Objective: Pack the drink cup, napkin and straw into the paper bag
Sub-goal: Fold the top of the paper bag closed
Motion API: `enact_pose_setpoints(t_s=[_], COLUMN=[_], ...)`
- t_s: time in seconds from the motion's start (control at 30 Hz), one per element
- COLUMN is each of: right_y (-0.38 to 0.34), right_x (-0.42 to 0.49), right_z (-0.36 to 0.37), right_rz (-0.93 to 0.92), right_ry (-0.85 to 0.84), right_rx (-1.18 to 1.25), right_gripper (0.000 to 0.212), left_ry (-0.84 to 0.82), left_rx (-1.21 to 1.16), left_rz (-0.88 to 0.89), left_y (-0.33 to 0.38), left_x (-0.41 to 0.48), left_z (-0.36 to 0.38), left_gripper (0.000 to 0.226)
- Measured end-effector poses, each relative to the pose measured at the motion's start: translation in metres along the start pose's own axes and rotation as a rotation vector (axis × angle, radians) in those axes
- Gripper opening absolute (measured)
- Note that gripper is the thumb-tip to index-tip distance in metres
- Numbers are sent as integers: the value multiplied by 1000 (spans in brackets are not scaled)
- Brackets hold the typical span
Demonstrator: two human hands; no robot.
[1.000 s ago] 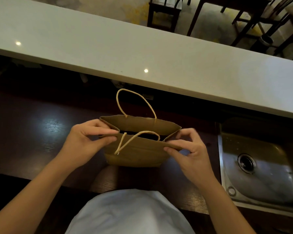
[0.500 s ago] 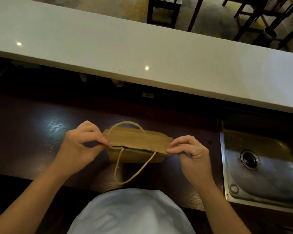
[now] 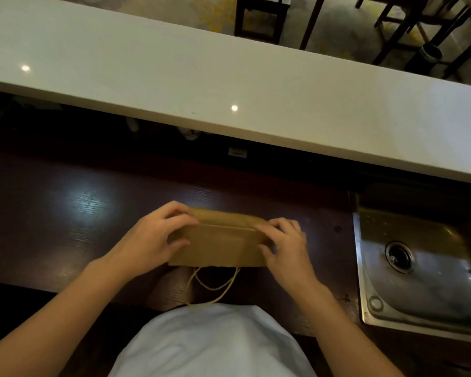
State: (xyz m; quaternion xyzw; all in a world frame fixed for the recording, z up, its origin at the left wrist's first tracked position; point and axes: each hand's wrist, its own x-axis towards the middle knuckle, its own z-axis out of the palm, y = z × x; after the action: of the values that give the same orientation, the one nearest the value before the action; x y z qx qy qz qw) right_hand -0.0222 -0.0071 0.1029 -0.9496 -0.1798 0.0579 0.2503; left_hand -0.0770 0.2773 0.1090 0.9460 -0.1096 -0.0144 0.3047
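A brown paper bag stands on the dark wooden counter in front of me, its top folded over toward me. Its twine handles hang down past the fold at the near side. My left hand grips the bag's left end, fingers over the fold and thumb on the side. My right hand grips the right end the same way. No cup, napkin or straw shows; the bag's inside is hidden.
A steel sink is set into the counter at the right. A raised white countertop runs across behind the dark counter. Dark chairs and table legs stand on the floor beyond it.
The bag's mouth was open a second ago, then pressed flat. Its top is now folded down toward me, the handles hang at the near side, and both hands have shifted onto the fold.
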Motion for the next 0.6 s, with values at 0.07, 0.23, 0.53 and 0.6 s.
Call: enact_pose_setpoints(t_s=[0.07, 0.23, 0.53, 0.6], right_y=[0, -16, -27, -16], right_x=[6, 24, 43, 41], right_z=[3, 12, 42, 39], right_rz=[-11, -88, -308, -284], right_ry=[33, 101, 30, 20], right_rx=[-72, -162, -99, -75], right_gripper=[35, 21, 23, 28], left_ry=[27, 67, 7, 18], left_rx=[61, 173, 90, 85], left_rz=[-2, 37, -1, 7], left_y=[1, 11, 1, -5], left_x=[11, 39, 50, 47], left_z=[5, 28, 38, 36], left_gripper=[47, 18, 14, 13])
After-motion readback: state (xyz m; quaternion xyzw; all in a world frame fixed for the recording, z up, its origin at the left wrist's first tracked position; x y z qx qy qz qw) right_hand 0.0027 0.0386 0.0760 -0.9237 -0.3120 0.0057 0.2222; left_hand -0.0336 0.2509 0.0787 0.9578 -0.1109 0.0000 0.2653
